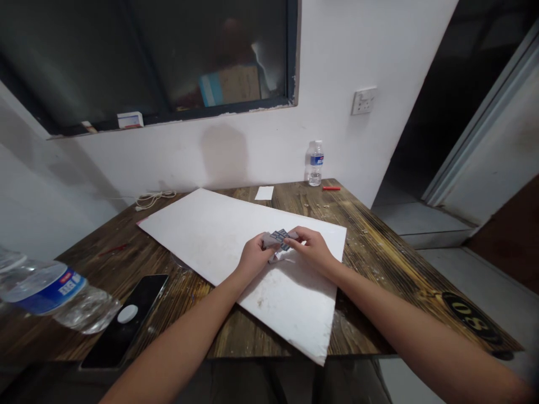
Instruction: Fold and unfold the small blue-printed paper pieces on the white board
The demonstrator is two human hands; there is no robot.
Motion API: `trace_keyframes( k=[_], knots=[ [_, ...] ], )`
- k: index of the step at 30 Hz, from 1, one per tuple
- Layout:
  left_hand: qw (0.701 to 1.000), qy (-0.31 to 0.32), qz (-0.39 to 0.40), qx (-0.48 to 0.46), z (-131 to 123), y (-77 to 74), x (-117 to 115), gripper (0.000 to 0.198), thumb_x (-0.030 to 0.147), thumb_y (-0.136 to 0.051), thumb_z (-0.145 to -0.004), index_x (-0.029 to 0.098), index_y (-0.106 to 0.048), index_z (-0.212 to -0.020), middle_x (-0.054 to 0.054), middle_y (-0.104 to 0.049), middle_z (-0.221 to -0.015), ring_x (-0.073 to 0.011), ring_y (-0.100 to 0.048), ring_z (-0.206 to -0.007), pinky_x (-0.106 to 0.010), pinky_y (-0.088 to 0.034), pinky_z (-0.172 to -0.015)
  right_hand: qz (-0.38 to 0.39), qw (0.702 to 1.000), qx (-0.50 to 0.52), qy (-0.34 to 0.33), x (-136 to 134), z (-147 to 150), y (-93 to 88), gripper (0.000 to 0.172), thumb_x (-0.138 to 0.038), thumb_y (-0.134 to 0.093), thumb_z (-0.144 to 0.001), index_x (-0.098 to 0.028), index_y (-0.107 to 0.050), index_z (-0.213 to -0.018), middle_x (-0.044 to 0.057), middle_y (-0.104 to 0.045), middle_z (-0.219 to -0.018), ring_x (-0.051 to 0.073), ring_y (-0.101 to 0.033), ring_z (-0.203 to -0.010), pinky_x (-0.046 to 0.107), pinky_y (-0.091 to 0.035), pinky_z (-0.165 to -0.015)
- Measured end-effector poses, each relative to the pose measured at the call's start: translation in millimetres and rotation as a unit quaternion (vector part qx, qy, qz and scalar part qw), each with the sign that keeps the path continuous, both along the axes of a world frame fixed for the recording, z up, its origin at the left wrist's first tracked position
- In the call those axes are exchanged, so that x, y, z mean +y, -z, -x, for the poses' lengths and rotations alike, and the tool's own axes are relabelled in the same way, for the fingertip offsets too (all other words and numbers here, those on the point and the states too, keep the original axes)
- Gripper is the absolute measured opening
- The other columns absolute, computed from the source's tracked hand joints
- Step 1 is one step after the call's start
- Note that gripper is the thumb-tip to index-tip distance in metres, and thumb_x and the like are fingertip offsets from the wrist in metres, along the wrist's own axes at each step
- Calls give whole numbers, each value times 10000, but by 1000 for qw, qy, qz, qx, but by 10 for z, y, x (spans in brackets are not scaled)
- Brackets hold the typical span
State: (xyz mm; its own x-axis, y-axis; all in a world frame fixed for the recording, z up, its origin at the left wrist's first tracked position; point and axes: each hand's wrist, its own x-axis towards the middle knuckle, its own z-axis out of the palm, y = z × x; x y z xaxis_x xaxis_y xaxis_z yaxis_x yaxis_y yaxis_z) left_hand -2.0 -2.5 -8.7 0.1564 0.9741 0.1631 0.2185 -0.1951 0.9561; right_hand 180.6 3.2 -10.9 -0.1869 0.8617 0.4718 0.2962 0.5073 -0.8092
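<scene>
Both my hands are together over a large white board (pixel 210 224) that lies at an angle on the wooden table. Between them is a small folded piece of greyish paper (pixel 279 238) with a dark blue-and-white pattern on part of it. My left hand (pixel 254 256) pinches its left side, thumb on top. At the other side, the thumb and fingers of my right hand (pixel 312 250) are closed on it. The lower part of the paper hangs near the board, and my fingers hide some of its folds.
On the left, a large water bottle (pixel 54 292) lies beside a black phone (pixel 126 322) with a white cap (pixel 127 314) on it. A small bottle (pixel 315 164), a red pen (pixel 331 189), a white paper slip (pixel 264 193) and a coiled cable (pixel 154 198) are along the wall.
</scene>
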Motion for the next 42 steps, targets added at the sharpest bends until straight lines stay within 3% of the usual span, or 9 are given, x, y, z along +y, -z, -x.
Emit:
trace_keyframes(
  k=[10, 16, 25, 32, 37, 42],
  knots=[
    [996, -84, -13, -18, 33, -11, 30, 394, 492, -694, -741, 127, -647, -880, -35, -671, -730, -128, -577, -563, -226, -443, -497, 46, 991, 121, -19, -2, 10, 5, 221, -342, -609, -823, -194, -612, -987, 8, -665, -730, 155, -614, -647, 280, -494, -625],
    [997, -70, -6, -27, 14, -52, 8, 458, 572, -628, -778, 117, -648, -823, -34, -643, -593, -115, -553, -457, -206, -368, -416, 10, 995, 95, -2, 27, 1, 32, 111, -294, -595, -819, -200, -604, -879, 17, -672, -814, 161, -617, -720, 285, -487, -668],
    [997, -77, 1, -31, 12, -78, -18, 385, 484, -627, -804, 109, -636, -891, -17, -611, -524, -84, -451, -404, -198, -345, -399, -23, 998, 61, 1, 50, -13, 65, 168, -346, -601, -849, -200, -615, -932, 30, -674, -849, 153, -592, -725, 281, -478, -670],
    [997, -14, -41, -68, 10, -64, -17, 260, 394, -674, -780, 170, -593, -885, 0, -625, -782, -97, -565, -568, -222, -462, -539, -27, 999, 24, -25, 4, -3, 15, 226, -344, -664, -803, -208, -616, -977, 31, -669, -886, 146, -590, -732, 238, -450, -571],
    [998, 28, -53, -27, 4, -73, -46, 223, 332, -698, -753, 188, -593, -887, 3, -623, -792, -122, -589, -651, -224, -468, -574, -54, 998, 2, -25, 25, -12, 32, 135, -321, -668, -792, -201, -615, -824, 3, -638, -745, 138, -556, -670, 244, -436, -595],
    [998, 35, -49, 16, -1, -116, -85, 170, 293, -692, -748, 183, -607, -845, 17, -604, -710, -105, -549, -568, -221, -425, -544, -42, 999, 8, 3, 19, -18, 38, 139, -313, -647, -794, -196, -604, -735, -8, -624, -665, 140, -554, -628, 251, -427, -604]
  ],
)
